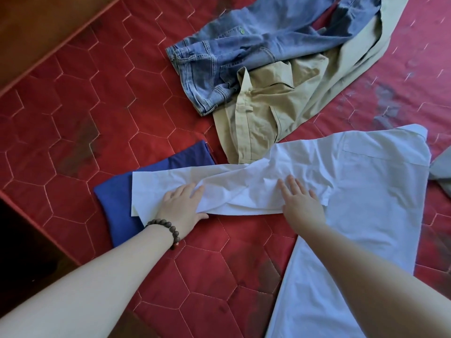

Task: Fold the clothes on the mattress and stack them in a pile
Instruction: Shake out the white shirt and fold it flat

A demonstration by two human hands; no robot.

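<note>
A white shirt point(366, 191) lies spread on the red quilted mattress point(97, 106), its long sleeve stretched out to the left. My left hand point(181, 207), with a bead bracelet on the wrist, lies flat on the sleeve. My right hand point(301, 201) presses flat where the sleeve meets the body. The sleeve's cuff end overlaps a folded dark blue garment point(117, 208). Crumpled blue jeans point(231, 52) and khaki trousers point(273, 106) lie beyond.
A wooden bed frame point(36, 28) runs along the mattress's left edge, with a dark gap point(22, 252) below it at lower left. A bit of grey cloth point(441, 167) shows at the right edge. Bare mattress lies at left and between my arms.
</note>
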